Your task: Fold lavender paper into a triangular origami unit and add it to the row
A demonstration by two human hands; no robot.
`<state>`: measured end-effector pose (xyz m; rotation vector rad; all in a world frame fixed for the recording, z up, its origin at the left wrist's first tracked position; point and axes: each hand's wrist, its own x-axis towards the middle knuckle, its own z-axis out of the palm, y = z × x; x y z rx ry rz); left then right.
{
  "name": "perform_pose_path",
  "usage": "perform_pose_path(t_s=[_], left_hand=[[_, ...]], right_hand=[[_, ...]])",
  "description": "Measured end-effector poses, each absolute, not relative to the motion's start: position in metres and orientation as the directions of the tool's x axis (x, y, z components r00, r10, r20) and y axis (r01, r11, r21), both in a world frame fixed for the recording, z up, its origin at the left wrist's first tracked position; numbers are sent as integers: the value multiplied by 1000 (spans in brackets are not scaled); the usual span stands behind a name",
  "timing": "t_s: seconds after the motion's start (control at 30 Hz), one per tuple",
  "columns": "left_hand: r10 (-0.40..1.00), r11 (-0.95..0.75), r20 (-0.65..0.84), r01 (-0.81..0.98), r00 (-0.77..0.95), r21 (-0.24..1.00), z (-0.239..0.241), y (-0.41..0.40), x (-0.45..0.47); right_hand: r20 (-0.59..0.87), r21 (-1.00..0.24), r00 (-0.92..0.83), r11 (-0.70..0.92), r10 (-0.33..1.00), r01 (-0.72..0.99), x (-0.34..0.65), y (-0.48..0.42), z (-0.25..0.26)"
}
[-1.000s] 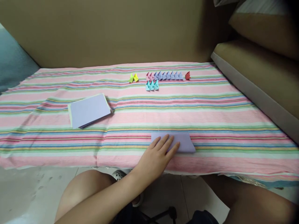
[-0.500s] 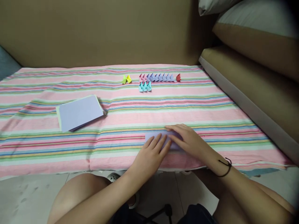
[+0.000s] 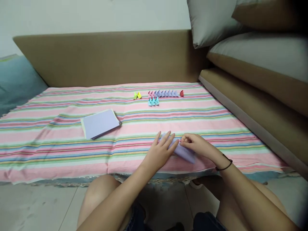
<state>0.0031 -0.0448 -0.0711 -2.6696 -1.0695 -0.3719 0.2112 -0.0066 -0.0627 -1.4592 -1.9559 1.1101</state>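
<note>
A folded strip of light purple paper (image 3: 185, 153) lies slantwise on the striped cloth near the front edge. My left hand (image 3: 160, 150) rests over its left end, fingers spread and flat. At the paper's upper edge, my right hand (image 3: 196, 144) has its thumb and index finger pinched together, with the other fingers curled in. The fingertips cover the exact spot they grip. Part of the strip is hidden under the left fingers.
A stack of purple sheets (image 3: 101, 123) lies to the left on the striped cloth (image 3: 134, 125). Farther back are small folded paper pieces: yellow (image 3: 137, 95), turquoise (image 3: 153, 101), a pink and purple row (image 3: 166, 93) and red (image 3: 181, 93). Cushions (image 3: 252, 86) pile up at right.
The paper strip has turned from level to slanting, its right end now nearer me. My right hand has gone from lying flat to a pinch. The view has tilted up.
</note>
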Motion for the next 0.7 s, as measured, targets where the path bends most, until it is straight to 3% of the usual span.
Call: perform_pose_path(t_s=[0.07, 0.17, 0.23, 0.27, 0.33, 0.4, 0.5, 0.7], left_hand=[[684, -670, 399, 743, 610, 13, -64, -41, 0], [817, -536, 499, 700, 290, 472, -48, -33, -1], [912, -393, 403, 425, 71, 815, -31, -28, 2], [952, -303, 305, 224, 26, 926, -20, -27, 5], [981, -163, 174, -135, 81, 977, 8, -28, 12], [976, -114, 169, -341, 135, 933, 37, -32, 18], [970, -196, 238, -429, 47, 882, 75, -42, 21], [960, -266, 280, -391, -22, 881, 110, -50, 18]], right_hand=[[-81, -835, -306, 103, 949, 541, 214, -7, -57], [15, -898, -220, 110, 975, 426, 212, -7, -37], [111, -953, -130, 143, 985, 268, 206, -9, -15], [150, -965, -90, 165, 985, 205, 201, -11, -2], [233, -964, -27, 235, 972, 123, 189, -18, 24], [300, -950, -22, 301, 954, 80, 178, -27, 48], [372, -927, -36, 373, 928, 33, 165, -41, 77], [445, -893, -77, 448, 892, 35, 160, -54, 104]])
